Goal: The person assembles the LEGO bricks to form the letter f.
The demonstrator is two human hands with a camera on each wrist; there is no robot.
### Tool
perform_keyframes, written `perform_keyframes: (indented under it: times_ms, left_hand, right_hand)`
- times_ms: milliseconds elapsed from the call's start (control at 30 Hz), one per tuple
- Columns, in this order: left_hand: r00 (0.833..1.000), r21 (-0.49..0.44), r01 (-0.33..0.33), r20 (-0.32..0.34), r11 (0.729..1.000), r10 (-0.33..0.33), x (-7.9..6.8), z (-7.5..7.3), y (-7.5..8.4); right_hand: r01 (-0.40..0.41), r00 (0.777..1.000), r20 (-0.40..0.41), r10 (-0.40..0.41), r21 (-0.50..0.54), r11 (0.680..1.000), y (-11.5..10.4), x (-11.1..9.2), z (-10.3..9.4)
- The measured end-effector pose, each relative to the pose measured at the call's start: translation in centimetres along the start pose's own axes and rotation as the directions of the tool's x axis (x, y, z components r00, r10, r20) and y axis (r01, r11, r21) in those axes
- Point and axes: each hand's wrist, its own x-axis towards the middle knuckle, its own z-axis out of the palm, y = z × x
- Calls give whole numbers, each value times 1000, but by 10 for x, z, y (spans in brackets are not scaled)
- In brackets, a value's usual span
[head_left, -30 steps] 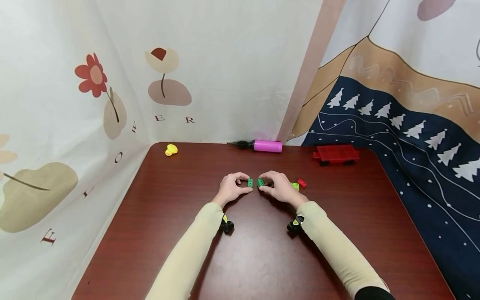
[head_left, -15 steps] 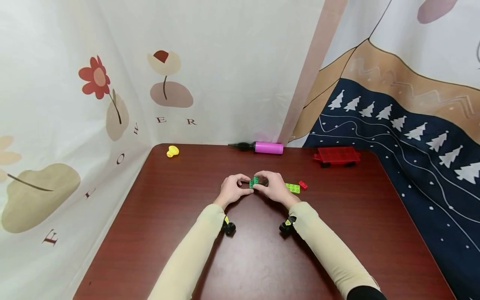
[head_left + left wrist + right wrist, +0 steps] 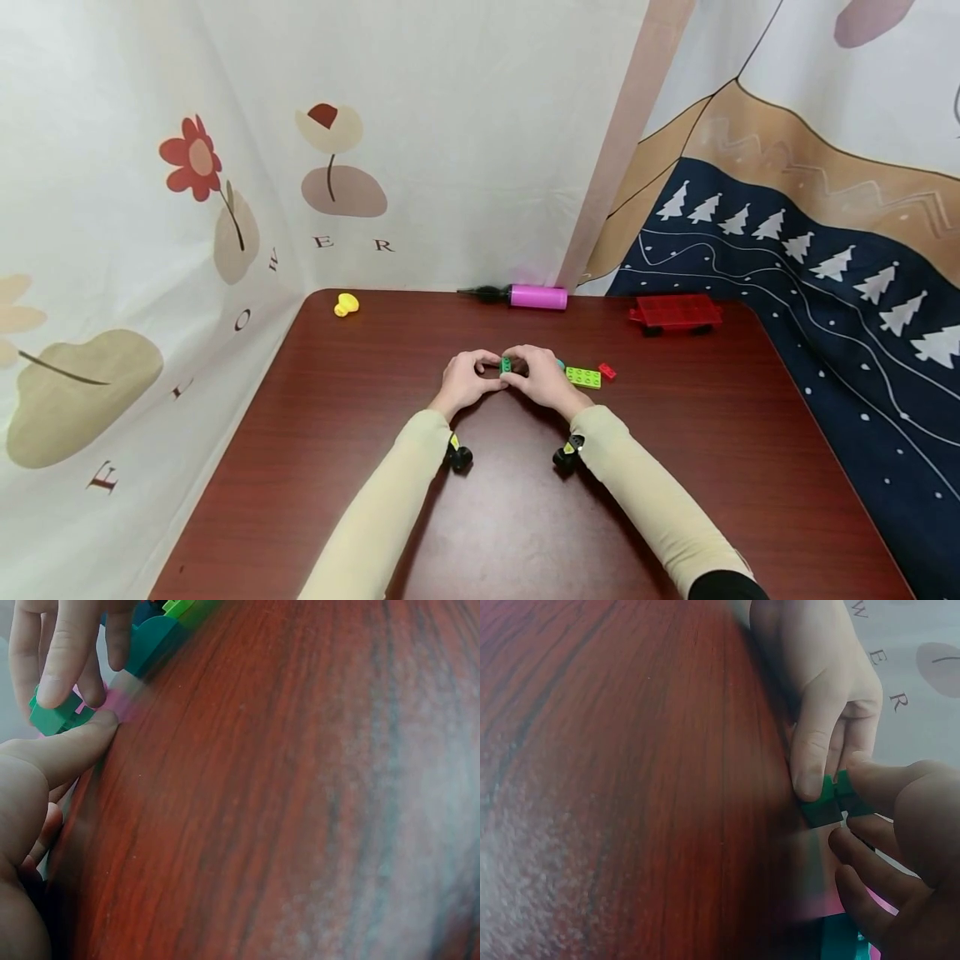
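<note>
Both hands meet over the middle of the wooden table. The left hand (image 3: 465,379) pinches a small green toy brick (image 3: 821,807) between thumb and fingers. Facing it, the right hand (image 3: 542,377) pinches a second green brick (image 3: 851,796). The two bricks sit right against each other, one slightly offset, and from the head only a small green studded patch (image 3: 506,365) shows between the fingertips. A teal block with a curved top (image 3: 152,645) lies beyond the right hand, which mostly hides it in the head view.
Right of the right hand lie a lime-green studded brick (image 3: 583,377) and a small red brick (image 3: 607,371). Along the back edge are a yellow toy (image 3: 347,305), a purple pump with a black nozzle (image 3: 537,297) and a red wheeled toy wagon (image 3: 678,312). Printed curtains rise behind the table.
The right hand has moved left with its green brick until it meets the brick in the left hand. The lime-green brick and teal block have come into view behind it. The left hand barely moved.
</note>
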Motion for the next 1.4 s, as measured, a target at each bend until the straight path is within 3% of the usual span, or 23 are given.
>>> perform_keyframes:
  times_ms: [500, 1067, 1400]
  left_hand:
    - [1000, 14, 16, 7, 1000, -16, -2, -2, 3]
    - [1000, 12, 15, 4, 1000, -15, -4, -2, 1]
    - [999, -10, -26, 22, 1000, 26, -2, -3, -1]
  right_hand:
    - [-1, 1000, -17, -1, -112, 994, -4, 2, 2]
    - [25, 999, -45, -28, -60, 998, 1, 1, 11]
    - [-36, 999, -9, 36, -15, 999, 1, 5, 4]
